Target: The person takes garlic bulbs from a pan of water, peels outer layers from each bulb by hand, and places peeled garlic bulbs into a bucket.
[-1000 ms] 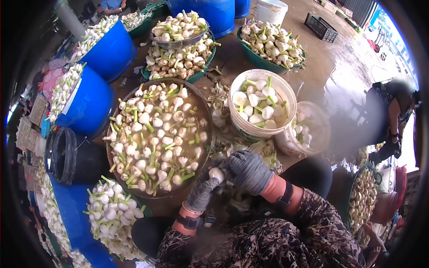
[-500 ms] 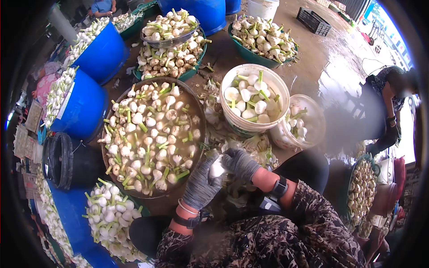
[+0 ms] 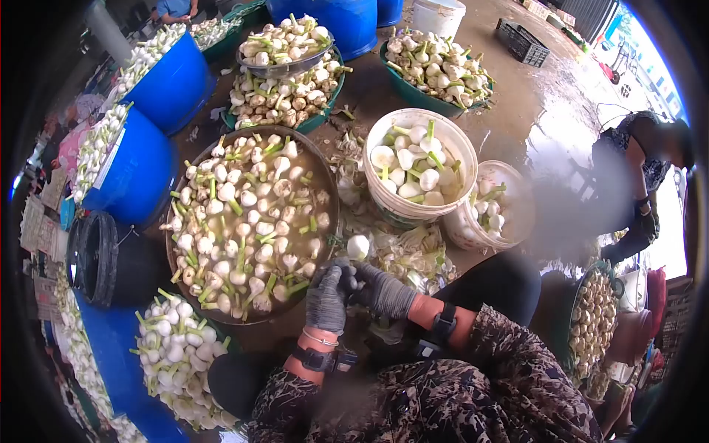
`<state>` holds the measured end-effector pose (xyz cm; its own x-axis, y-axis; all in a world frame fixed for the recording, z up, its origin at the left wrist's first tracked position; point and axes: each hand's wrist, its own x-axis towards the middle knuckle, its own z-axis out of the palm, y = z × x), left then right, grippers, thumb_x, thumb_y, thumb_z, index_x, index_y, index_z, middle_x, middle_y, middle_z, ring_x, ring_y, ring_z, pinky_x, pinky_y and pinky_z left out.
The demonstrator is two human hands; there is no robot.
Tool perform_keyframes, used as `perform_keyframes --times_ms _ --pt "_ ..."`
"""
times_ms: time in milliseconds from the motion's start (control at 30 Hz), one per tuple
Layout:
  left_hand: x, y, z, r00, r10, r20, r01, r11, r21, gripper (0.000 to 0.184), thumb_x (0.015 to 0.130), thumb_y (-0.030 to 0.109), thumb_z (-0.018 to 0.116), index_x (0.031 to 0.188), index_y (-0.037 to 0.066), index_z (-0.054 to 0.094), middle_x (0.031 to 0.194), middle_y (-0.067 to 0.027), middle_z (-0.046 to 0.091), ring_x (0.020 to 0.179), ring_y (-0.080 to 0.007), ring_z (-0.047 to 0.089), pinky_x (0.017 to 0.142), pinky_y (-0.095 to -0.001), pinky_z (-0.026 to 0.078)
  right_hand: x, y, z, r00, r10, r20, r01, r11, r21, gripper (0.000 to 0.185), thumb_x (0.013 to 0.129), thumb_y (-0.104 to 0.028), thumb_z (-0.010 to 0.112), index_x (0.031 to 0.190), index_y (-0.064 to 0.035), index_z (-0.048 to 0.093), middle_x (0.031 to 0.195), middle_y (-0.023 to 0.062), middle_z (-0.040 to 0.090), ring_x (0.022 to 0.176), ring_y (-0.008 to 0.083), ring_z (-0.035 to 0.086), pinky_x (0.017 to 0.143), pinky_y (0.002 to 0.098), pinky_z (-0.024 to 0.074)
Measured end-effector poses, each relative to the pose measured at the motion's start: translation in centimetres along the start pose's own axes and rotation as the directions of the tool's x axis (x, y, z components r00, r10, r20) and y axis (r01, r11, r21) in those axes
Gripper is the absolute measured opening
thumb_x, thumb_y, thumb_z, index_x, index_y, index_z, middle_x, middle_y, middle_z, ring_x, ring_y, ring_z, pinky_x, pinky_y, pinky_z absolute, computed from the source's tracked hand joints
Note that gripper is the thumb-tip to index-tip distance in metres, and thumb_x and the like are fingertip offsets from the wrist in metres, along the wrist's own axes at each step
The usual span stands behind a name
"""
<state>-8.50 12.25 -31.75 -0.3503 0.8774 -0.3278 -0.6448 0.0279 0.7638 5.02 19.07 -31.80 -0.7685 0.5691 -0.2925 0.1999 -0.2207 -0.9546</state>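
Observation:
A peeled white garlic bulb (image 3: 358, 247) shows just beyond my gloved fingertips, its lower end hidden by the fingers. My left hand (image 3: 326, 301), in a grey knit glove, is closed with its fingertips at the bulb's base. Against it, my right hand (image 3: 385, 292) is also closed, its fingers curled around the bulb's hidden stem end. Left of the hands stands a wide round tub (image 3: 334, 221) of murky water with many floating garlic bulbs. Loose peeled skins (image 3: 413, 255) lie on the floor just past my right hand.
A white bucket (image 3: 417, 207) of cleaned bulbs stands ahead, beside a smaller white bucket (image 3: 517, 199). Heaped garlic (image 3: 177, 354) sits at my left knee. Blue tubs (image 3: 136, 181) line the left. A co-worker (image 3: 635, 177) is at the right; a black crate (image 3: 523, 43) lies farther back.
Both hands have lowered slightly and come closer together. The bulb, earlier between the palms, now sticks out upward past the fingertips, and its round end shows more plainly.

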Motion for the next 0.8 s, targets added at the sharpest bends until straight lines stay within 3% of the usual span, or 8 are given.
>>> perform_keyframes --times_ms 33,100,133,167,233,333,433,800 --pt "-0.3 -0.3 0.4 0.999 0.025 -0.036 -0.024 0.999 0.042 0.024 0.097 0.014 0.052 0.117 0.001 0.060 0.094 -0.0091 0.065 0.074 -0.0173 0.060 0.072 -0.0365 0.055 0.9 1.5 0.0 0.992 -0.119 -0.048 0.116 0.991 -0.062 0.041 0.092 -0.017 0.061 0.130 -0.0065 0.052 0.102 0.0113 0.067 0.089 0.0227 0.064 0.082 0.0336 0.0513" --pt "-0.1 0.5 0.1 0.998 0.039 -0.055 -0.043 0.997 -0.070 0.026 0.097 0.015 0.053 0.118 0.002 0.060 0.097 -0.0097 0.066 0.076 -0.0179 0.061 0.075 -0.0367 0.055 0.8 -1.2 -1.4 0.978 0.204 0.038 -0.184 0.938 -0.294 0.041 0.090 -0.019 0.060 0.129 -0.0077 0.055 0.106 0.0165 0.067 0.093 0.0288 0.065 0.083 0.0362 0.0509" --pt "0.1 1.1 -0.3 0.994 0.089 -0.069 -0.096 0.990 -0.102 0.026 0.097 0.015 0.053 0.118 0.002 0.060 0.098 -0.0096 0.065 0.077 -0.0180 0.061 0.075 -0.0375 0.055 1.7 2.0 -3.0 0.958 0.244 0.154 -0.146 0.870 -0.471 0.044 0.087 -0.024 0.062 0.128 -0.0083 0.057 0.113 0.0206 0.066 0.102 0.0323 0.065 0.088 0.0391 0.0500" --pt "0.1 2.1 -0.7 0.987 0.138 -0.080 -0.148 0.980 -0.134 0.026 0.097 0.016 0.053 0.119 0.002 0.060 0.099 -0.0095 0.065 0.078 -0.0182 0.061 0.076 -0.0382 0.055 3.3 8.1 -4.0 0.921 0.278 0.273 0.072 0.568 -0.820 0.036 0.093 -0.024 0.053 0.124 -0.0076 0.061 0.109 0.0144 0.068 0.097 0.0280 0.066 0.085 0.0401 0.0511" --pt "-0.4 4.5 -0.6 0.967 0.182 -0.177 -0.192 0.980 -0.044 0.026 0.097 0.018 0.054 0.118 0.003 0.060 0.098 -0.0079 0.064 0.081 -0.0183 0.061 0.077 -0.0395 0.056 3.0 3.3 -4.0 0.829 0.551 0.092 0.001 0.163 -0.987 0.036 0.086 -0.033 0.058 0.111 -0.0092 0.068 0.110 0.0174 0.069 0.105 0.0348 0.065 0.091 0.0436 0.0502" --pt "-0.7 5.0 -1.6 0.955 0.244 -0.168 -0.257 0.965 -0.058 0.026 0.097 0.017 0.054 0.118 0.003 0.060 0.098 -0.0078 0.064 0.081 -0.0185 0.062 0.076 -0.0396 0.057 6.3 5.4 -5.9 0.928 0.314 -0.202 -0.311 0.350 -0.883 0.033 0.087 -0.034 0.056 0.105 -0.0103 0.071 0.107 0.0169 0.069 0.100 0.0384 0.065 0.089 0.0459 0.0499" --pt "-1.2 4.6 -1.7 0.965 0.200 -0.171 -0.205 0.979 -0.010 0.023 0.097 0.013 0.053 0.116 0.002 0.061 0.095 -0.0092 0.063 0.078 -0.0186 0.061 0.074 -0.0397 0.058 9.9 6.9 -8.2 0.935 0.160 -0.315 -0.347 0.594 -0.726 0.033 0.088 -0.034 0.055 0.104 -0.0098 0.070 0.106 0.0185 0.068 0.098 0.0405 0.064 0.088 0.0476 0.0496" --pt "1.3 5.1 -4.9 0.902 0.162 -0.399 -0.071 0.970 0.234 0.020 0.098 0.009 0.051 0.114 0.004 0.061 0.100 -0.0067 0.065 0.080 -0.0132 0.061 0.073 -0.0317 0.057 21.2 17.0 -3.9 0.977 0.047 -0.208 -0.191 0.631 -0.752 0.032 0.088 -0.028 0.056 0.112 -0.0083 0.064 0.110 0.0225 0.065 0.102 0.0411 0.062 0.087 0.0490 0.0490"
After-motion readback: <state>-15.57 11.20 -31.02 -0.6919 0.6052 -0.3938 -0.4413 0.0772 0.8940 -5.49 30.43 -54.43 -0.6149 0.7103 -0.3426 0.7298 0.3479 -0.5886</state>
